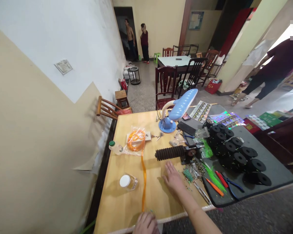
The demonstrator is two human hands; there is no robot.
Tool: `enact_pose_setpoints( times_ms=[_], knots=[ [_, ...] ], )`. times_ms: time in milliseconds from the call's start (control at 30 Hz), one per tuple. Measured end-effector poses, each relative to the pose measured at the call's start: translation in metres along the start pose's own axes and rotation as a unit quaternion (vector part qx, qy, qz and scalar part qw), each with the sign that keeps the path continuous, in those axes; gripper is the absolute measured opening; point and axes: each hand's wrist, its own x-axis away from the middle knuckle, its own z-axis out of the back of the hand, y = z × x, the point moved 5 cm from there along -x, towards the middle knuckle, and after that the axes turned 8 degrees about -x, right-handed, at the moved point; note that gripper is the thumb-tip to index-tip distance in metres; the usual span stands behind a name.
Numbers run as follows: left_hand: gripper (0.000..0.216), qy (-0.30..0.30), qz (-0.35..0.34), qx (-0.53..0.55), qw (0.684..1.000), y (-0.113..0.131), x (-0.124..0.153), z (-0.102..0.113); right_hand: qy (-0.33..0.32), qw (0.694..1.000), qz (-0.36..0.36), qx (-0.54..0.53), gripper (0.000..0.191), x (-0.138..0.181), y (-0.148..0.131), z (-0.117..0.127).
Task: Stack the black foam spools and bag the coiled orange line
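My right hand rests palm down on the wooden table, fingers stretched out and holding nothing. Just beyond its fingertips is a dark ribbed roll on a small black clamp-like device. At the near edge, my left hand is closed over the near end of an orange strip; its fingertips are partly hidden. The strip runs away from me to an orange coil in a clear plastic bag. A white tape measure lies along the table's front edge.
A white-capped jar and a green-capped bottle stand left. A blue lamp stands at the back. Black foam rolls, blue-handled pliers, tweezers and green beads lie right. Several people stand farther off.
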Motion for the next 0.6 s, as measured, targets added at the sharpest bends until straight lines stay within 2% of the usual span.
enact_pose_setpoints(
  times_ms=[100,233,333,400,500,533,600],
  knots=[
    [0.028,-0.052,0.009,0.015,0.998,-0.010,-0.010,0.007,-0.014,1.000,-0.020,-0.003,0.068,-0.006,-0.008,-0.009],
    [0.026,-0.100,0.036,0.037,0.994,-0.024,-0.004,0.007,-0.065,0.998,0.018,-0.007,0.068,0.027,-0.028,-0.036],
    [0.022,-0.116,0.040,0.043,0.992,-0.030,-0.001,0.009,-0.084,0.995,0.049,0.000,0.061,0.037,-0.030,-0.040],
    [0.024,-0.121,0.045,0.044,0.991,-0.031,-0.001,0.012,-0.060,0.998,0.029,0.010,0.060,0.021,-0.021,-0.028],
    [0.038,-0.154,0.023,0.029,0.987,-0.027,-0.003,0.009,-0.012,1.000,-0.016,0.018,0.065,-0.021,-0.004,-0.006],
    [0.037,-0.162,0.018,0.029,0.986,-0.026,-0.003,0.006,-0.007,0.999,-0.025,0.020,0.065,-0.033,-0.001,-0.001],
    [0.020,-0.167,0.014,0.034,0.985,-0.024,0.001,0.000,-0.011,1.000,-0.014,0.020,0.068,-0.047,0.000,0.004]
  ],
)
